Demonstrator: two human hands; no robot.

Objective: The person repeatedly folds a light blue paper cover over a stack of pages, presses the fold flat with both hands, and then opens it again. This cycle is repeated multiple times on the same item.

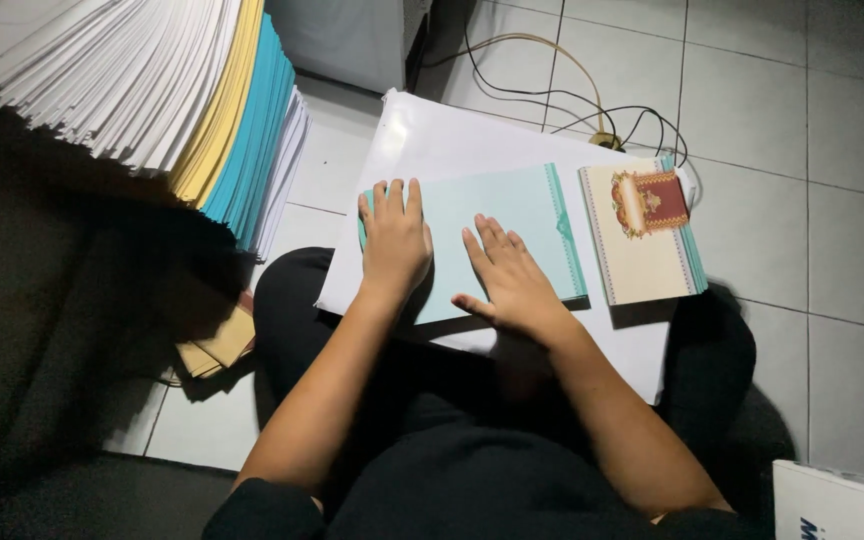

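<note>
A pale turquoise card [512,215] with a patterned band along its right edge lies on a large white sheet [432,140] across my lap. My left hand [394,238] lies flat on the card's left edge, fingers together and pointing away. Spread on the card's middle, my right hand [508,278] presses down with its thumb out to the left. Neither hand grips anything. To the right lies a small stack of cards [645,245], the top one cream with a red and gold ornament, turquoise edges showing beneath.
A tall fanned stack of white, yellow and turquoise sheets [222,110] overhangs at the upper left. Brown envelopes [220,345] sit below it. Cables [592,105] run over the grey tiled floor behind the sheet. A white box corner [837,505] shows at the bottom right.
</note>
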